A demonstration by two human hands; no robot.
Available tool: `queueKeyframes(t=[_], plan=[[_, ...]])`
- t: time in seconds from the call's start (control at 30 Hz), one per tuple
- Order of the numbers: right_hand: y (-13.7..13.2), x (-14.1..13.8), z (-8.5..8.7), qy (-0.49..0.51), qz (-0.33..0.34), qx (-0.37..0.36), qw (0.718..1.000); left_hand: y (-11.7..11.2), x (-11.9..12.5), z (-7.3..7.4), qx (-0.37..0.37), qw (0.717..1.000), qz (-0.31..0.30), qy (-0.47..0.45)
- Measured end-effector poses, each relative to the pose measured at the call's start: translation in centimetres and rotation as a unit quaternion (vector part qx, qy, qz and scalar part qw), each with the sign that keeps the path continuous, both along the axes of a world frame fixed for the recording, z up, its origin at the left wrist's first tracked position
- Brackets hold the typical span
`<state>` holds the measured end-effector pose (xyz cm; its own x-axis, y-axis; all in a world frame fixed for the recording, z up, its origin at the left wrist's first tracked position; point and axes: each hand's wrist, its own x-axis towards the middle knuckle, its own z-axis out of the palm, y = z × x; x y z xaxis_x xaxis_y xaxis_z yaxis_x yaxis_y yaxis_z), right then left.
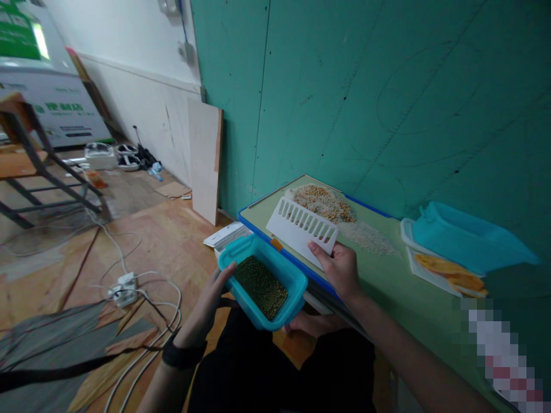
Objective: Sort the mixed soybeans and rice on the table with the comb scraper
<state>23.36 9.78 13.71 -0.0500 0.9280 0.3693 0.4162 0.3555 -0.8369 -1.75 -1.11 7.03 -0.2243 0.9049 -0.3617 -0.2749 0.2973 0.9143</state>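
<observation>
My left hand [215, 292] grips the left side of a teal plastic tub [297, 289], its thumb over the rim. Inside lie many small green beans [260, 287], like mung beans. The tub is held over my lap, beside the table's near edge. In my right hand [340, 267] is a white plastic plate with a row of slots [295, 229], pinched at its right end and held over the table edge. Past it, yellowish beans [322, 201] and pale rice-like grains [370, 238] are spread on the green tabletop [387, 281].
At the table's right stands another teal tub [473, 238] by a white tray [419, 269] with orange-yellow pieces [451, 272]. A green wall [344, 86] rises behind the table. On the floor at left are a power strip [124, 289], cables and a chair [38, 155].
</observation>
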Motion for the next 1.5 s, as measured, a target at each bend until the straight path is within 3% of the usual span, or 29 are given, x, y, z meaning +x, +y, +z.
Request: queueKeyframes(t=[0.37, 0.73, 0.93, 1.03, 1.2, 1.5], plan=[[0.0, -0.4, -0.1, -0.006, -0.004, -0.002, 1.000, 0.0, 0.1, 0.3, 0.013, 1.000, -0.009, -0.004], [-1.1, -0.6, -0.1, -0.001, 0.013, 0.002, 1.000, -0.5, 0.0, -0.7, 0.040, 0.999, -0.007, -0.011], [-2.5, -1.2, -0.7, -0.058, -0.011, 0.079, 0.995, -0.5, 0.3, -1.0, 0.034, 0.999, 0.005, -0.026], [-2.8, -1.8, -1.5, -0.133, 0.021, 0.167, 0.977, -0.5, 0.6, -0.9, 0.017, 0.999, 0.003, -0.030], [-2.3, -3.2, -2.1, -0.245, 0.100, 0.302, 0.916, -0.4, 1.0, -1.2, -0.007, 0.999, 0.019, -0.035], [-2.4, -5.2, -0.7, -0.439, 0.126, 0.290, 0.841, -0.2, 1.7, -2.0, -0.061, 0.993, 0.094, -0.047]])
